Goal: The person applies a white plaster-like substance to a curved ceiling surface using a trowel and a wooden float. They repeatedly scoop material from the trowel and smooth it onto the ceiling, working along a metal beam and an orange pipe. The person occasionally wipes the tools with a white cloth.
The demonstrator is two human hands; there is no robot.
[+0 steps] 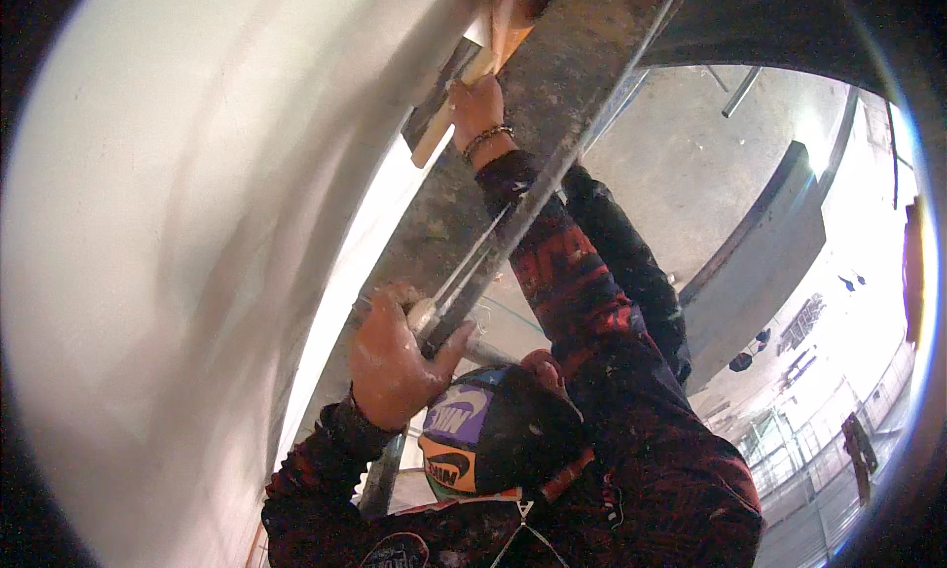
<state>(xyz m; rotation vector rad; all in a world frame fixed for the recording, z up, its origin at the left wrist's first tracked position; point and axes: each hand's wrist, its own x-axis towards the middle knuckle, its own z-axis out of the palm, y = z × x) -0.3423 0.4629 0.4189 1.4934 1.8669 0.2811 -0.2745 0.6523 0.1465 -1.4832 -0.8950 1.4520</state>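
My left hand (pixel 395 364), dusted with white, is curled round the lower end of a long grey metal bar (pixel 538 198). A pale rounded knob (pixel 422 318) shows between its thumb and fingers. Farther up, my right hand (pixel 478 112), with a dark bracelet at the wrist, is closed on a pale wood-like strip (pixel 434 142). Its fingertips are partly hidden. The strip lies close along a smooth white curved-looking surface (pixel 178 223). Both sleeves are dark red and black.
Between my arms is a dark cap (pixel 523 415) with purple and orange patches, apparently on a person's head. A black sleeve (pixel 626 262) lies behind my right arm. An orange object (pixel 518 21) is at the top. A grey panel (pixel 760 257) stands at right on the floor.
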